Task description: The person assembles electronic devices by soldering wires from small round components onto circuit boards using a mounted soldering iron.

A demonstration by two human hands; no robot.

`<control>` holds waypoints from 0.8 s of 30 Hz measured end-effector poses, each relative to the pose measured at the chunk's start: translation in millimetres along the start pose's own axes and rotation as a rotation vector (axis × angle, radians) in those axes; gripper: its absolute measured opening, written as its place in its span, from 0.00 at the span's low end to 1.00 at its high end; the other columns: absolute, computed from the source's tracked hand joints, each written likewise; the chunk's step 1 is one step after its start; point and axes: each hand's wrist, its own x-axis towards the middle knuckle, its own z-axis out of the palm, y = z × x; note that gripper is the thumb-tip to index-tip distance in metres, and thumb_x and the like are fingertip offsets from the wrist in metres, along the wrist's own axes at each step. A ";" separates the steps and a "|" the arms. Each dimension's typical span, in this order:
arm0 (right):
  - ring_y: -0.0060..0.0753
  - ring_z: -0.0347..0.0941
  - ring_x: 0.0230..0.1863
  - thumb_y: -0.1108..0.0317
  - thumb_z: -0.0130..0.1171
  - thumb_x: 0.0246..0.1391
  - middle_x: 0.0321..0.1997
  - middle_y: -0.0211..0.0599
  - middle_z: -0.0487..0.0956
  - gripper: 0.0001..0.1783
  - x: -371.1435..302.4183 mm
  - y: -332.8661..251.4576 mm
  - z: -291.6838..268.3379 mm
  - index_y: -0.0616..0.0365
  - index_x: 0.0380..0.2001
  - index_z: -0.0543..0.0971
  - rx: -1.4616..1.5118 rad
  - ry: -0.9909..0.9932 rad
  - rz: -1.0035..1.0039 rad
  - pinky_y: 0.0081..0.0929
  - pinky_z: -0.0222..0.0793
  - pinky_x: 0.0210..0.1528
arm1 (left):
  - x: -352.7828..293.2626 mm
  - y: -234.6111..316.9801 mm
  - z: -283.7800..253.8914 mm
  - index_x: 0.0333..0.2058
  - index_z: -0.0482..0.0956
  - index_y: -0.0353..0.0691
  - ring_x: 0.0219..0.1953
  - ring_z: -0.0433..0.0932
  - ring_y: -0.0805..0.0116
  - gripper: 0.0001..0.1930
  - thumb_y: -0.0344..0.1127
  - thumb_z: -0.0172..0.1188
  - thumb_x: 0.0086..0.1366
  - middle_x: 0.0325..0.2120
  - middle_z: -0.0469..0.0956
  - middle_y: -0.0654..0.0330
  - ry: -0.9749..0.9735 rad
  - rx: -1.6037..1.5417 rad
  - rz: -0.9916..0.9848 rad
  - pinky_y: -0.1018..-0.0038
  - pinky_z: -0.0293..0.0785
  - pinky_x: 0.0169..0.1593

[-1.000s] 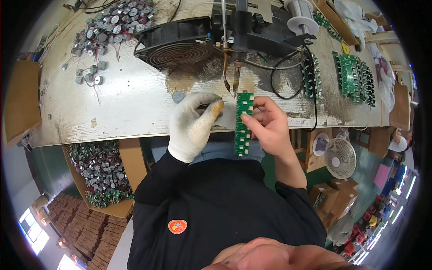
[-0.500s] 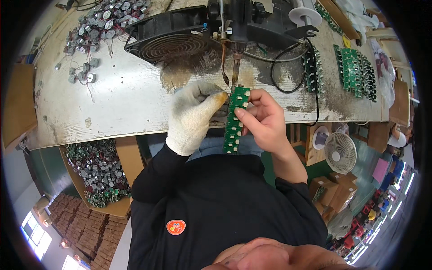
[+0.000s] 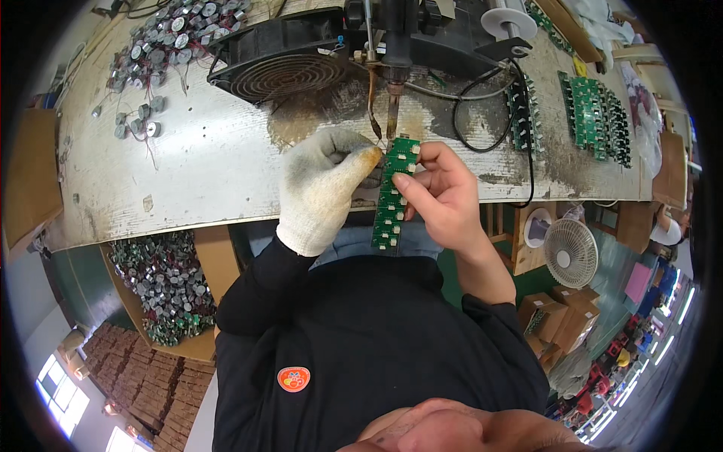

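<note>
My right hand (image 3: 444,197) is bare and grips a long green circuit board strip (image 3: 391,212) by its right edge, thumb on top. White connectors run down the strip, which tilts slightly, its far end under the soldering iron (image 3: 394,102). A thin solder feed tube (image 3: 373,105) comes down beside the iron's tip. My left hand (image 3: 320,188), in a white glove with a stained fingertip, is pinched closed at the board's upper left edge. What sits between those fingers is too small to make out.
A black fan (image 3: 282,71) stands behind my left hand. Small round motors with wires (image 3: 177,38) lie heaped at the far left. More green boards (image 3: 587,113) stand in rows at the right, near a black cable (image 3: 532,166). A carton of motors (image 3: 162,290) sits below the table's left edge.
The board's far end has shifted slightly right and its near end a little away from me, so it tilts more. Both hands keep their hold with only slight movement.
</note>
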 end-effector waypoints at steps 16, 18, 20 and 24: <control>0.15 0.73 0.25 0.77 0.55 0.58 0.38 0.34 0.74 0.11 0.3 1.3 2.5 0.65 0.43 0.67 -0.003 0.018 -0.023 0.12 0.66 0.21 | 1.7 -0.4 3.9 0.34 0.77 0.27 0.28 0.77 0.77 0.10 0.32 0.61 0.61 0.27 0.79 0.59 0.060 0.032 -0.015 0.82 0.73 0.30; 0.15 0.73 0.25 0.77 0.55 0.58 0.38 0.34 0.73 0.11 0.1 0.3 2.0 0.65 0.43 0.67 0.002 0.010 -0.020 0.12 0.66 0.21 | 0.0 1.6 6.2 0.34 0.77 0.27 0.27 0.76 0.78 0.11 0.32 0.61 0.60 0.26 0.79 0.59 0.054 -0.052 -0.007 0.82 0.73 0.30; 0.15 0.73 0.25 0.77 0.55 0.58 0.38 0.34 0.73 0.11 -0.5 0.5 1.3 0.65 0.43 0.67 0.006 0.004 -0.016 0.12 0.66 0.21 | 2.5 -5.4 0.0 0.34 0.77 0.27 0.28 0.77 0.77 0.11 0.32 0.61 0.61 0.26 0.79 0.59 0.039 0.011 0.024 0.82 0.73 0.30; 0.14 0.73 0.24 0.77 0.55 0.58 0.38 0.34 0.73 0.11 -2.5 6.0 0.5 0.65 0.43 0.67 -0.007 -0.001 -0.005 0.12 0.66 0.21 | 2.6 -11.5 -4.6 0.35 0.76 0.27 0.28 0.77 0.77 0.11 0.32 0.61 0.61 0.27 0.79 0.58 0.030 0.082 0.033 0.81 0.74 0.31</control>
